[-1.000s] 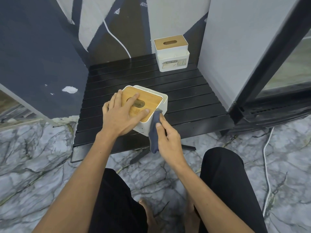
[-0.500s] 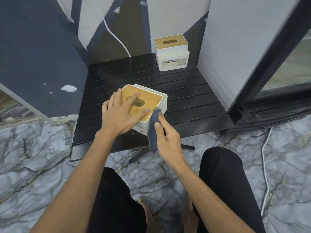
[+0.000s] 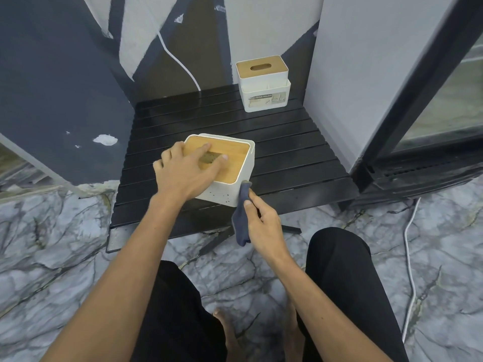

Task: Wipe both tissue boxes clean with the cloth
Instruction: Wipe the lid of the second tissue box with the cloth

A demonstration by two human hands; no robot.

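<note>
A white tissue box with a wooden lid (image 3: 236, 163) stands near the front of the low black slatted table (image 3: 287, 152). My left hand (image 3: 185, 173) lies flat on its lid, fingers spread around the slot, holding it down. My right hand (image 3: 264, 220) pinches a dark blue cloth (image 3: 241, 218) against the box's near right corner; the cloth's tail hangs below the table edge. A second white tissue box (image 3: 264, 86), also with a wooden lid, stands untouched at the table's far right by the wall.
A grey cabinet wall (image 3: 352, 74) and a black-framed glass door (image 3: 418, 113) close off the right side. A dark panel (image 3: 60, 87) borders the left. A white cable (image 3: 410, 257) runs over the marble floor. My knees and bare feet are below.
My right hand has slid the cloth a little down the box's near right corner. The left hand stays on the lid.
</note>
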